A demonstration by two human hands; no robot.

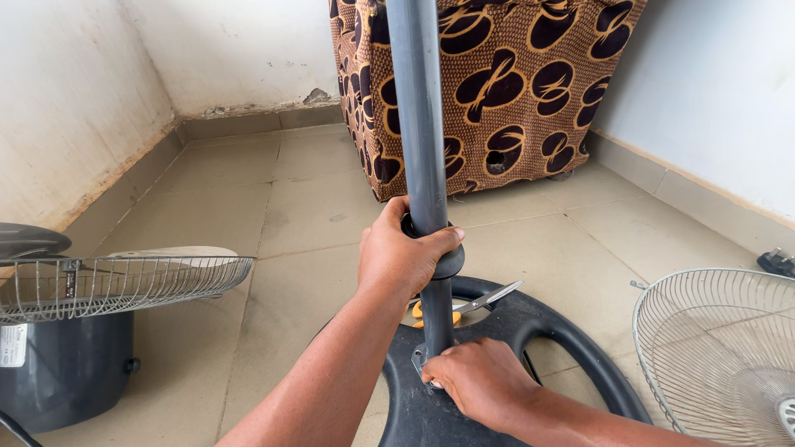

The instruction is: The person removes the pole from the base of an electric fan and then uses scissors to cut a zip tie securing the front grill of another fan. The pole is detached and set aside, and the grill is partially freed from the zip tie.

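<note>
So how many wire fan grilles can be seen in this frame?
2. One wire grille sits at the left edge on top of a dark grey housing; the other wire grille lies on the floor at the right edge, cut off by the frame. More may lie out of view.

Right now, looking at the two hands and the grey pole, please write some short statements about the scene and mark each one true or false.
1. The left hand grips the grey pole. True.
2. The right hand rests at the foot of the pole, on the black round base. True.
3. The scissors are held in the right hand. False: they lie on the base behind the pole.
4. A wire fan guard lies on the floor at the right. True.
5. The patterned cloth is blue. False: brown and orange.
</note>
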